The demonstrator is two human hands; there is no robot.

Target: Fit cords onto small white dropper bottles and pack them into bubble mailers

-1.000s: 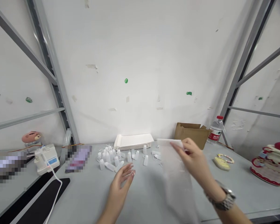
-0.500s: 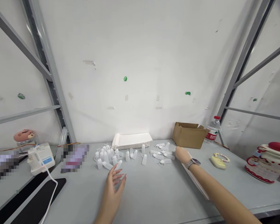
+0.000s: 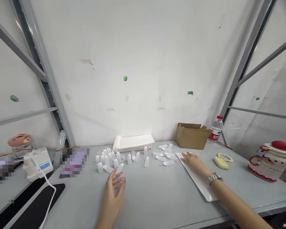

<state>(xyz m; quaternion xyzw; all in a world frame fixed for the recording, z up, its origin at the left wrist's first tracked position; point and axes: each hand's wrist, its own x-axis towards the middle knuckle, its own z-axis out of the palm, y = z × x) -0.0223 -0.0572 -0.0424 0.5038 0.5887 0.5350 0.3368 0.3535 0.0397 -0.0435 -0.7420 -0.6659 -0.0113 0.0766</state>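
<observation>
My left hand [image 3: 115, 187] hovers over the grey table just in front of the small white bottles [image 3: 107, 158], its fingers apart and holding nothing. On the right, my right hand [image 3: 194, 163] lies over the far part of a white flat packet [image 3: 200, 181], fingers spread on its surface. A watch is on that wrist. More small translucent bottles [image 3: 168, 163] with looped caps lie on their sides left of the packet. Between the two groups, a few bottles [image 3: 146, 161] stand or lie.
A white stack [image 3: 134, 143] rests against the wall. Behind my right hand are an open cardboard box [image 3: 192, 138] and a water bottle [image 3: 215, 130]. A yellow case [image 3: 221, 163] and red-lidded jar [image 3: 270, 162] sit right; a phone [image 3: 73, 162] and white adapter [image 3: 38, 163] sit left.
My right hand has turned from a closed shape to spread fingers and come slightly nearer, showing more of the white packet. My left hand has barely moved. The view has shifted slightly.
</observation>
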